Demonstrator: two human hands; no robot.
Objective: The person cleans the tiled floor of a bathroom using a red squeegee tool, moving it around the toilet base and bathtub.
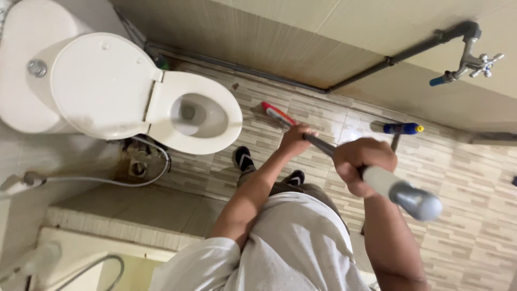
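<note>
Both hands are gripping a long brush handle [377, 180]; the left hand [295, 139] is steadying low, the right hand [363, 161] driving, angling the red brush head [276, 113] onto the tiled floor [463, 178].

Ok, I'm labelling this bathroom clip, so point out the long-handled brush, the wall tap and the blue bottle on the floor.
long-handled brush [277, 114], head view, on its red head against the floor tiles.
wall tap [474, 63], head view, on the metal valve body.
blue bottle [401, 128], head view, on its blue middle.
</note>
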